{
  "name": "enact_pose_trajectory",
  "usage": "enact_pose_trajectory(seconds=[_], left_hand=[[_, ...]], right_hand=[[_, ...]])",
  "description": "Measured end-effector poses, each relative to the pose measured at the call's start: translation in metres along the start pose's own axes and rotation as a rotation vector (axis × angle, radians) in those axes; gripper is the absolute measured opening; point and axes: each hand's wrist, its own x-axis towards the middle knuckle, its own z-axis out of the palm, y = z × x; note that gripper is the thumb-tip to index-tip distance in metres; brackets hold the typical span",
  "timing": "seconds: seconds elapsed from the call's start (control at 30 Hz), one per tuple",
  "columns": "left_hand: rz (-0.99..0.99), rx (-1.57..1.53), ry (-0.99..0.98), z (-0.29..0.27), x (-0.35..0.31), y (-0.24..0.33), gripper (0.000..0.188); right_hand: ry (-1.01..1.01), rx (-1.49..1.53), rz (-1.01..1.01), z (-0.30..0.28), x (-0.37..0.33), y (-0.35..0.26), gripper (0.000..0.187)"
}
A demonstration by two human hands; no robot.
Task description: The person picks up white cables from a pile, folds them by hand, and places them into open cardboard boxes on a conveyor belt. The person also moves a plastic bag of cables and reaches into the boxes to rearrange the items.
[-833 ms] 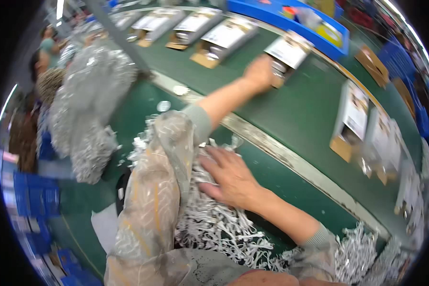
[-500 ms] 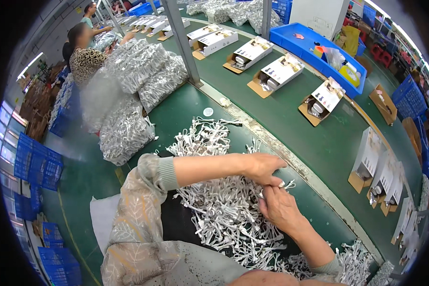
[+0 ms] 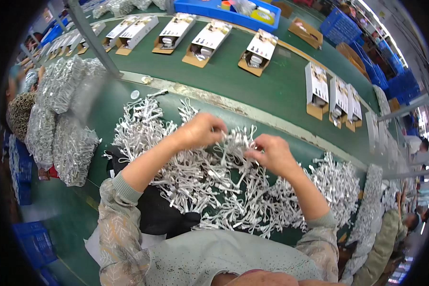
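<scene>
A broad heap of short white cables with looped cords and small plugs covers the green table in front of me. My left hand is at the heap's far side, its fingers curled at the left edge of a cluster of white cables. On the cluster's other side is my right hand, thumb and fingers bent around its edge. The cluster looks slightly blurred, and the fingertips partly cover which cords they pinch. Under the heap's near left side lies a black cloth.
Beyond a worn pale rail, open printed boxes stand in a row on a green belt. A blue tray sits behind them. Bagged cables are stacked at left, near a person in patterned clothing. At right a sleeved arm shows.
The view has swung to the right. My hands, close together with the left arm crossing over the heap, are now apart on either side of a cable cluster.
</scene>
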Motion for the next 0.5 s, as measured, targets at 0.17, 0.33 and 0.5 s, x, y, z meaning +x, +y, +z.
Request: enact_pose_trajectory(seconds=[0.17, 0.33, 0.5], left_hand=[[-0.268, -0.518, 0.086, -0.026, 0.009, -0.052, 0.016], [-0.195, -0.254, 0.167, -0.028, 0.004, -0.056, 0.018], [-0.216, -0.302, 0.254, -0.047, 0.011, -0.077, 0.019]], right_hand=[[-0.081, 0.589, 0.304, 0.012, 0.032, 0.012, 0.027], [0.137, 0.547, 0.198, 0.012, 0.030, 0.040, 0.024], [0.232, 1.072, 0.350, -0.001, 0.059, 0.036, 0.018]])
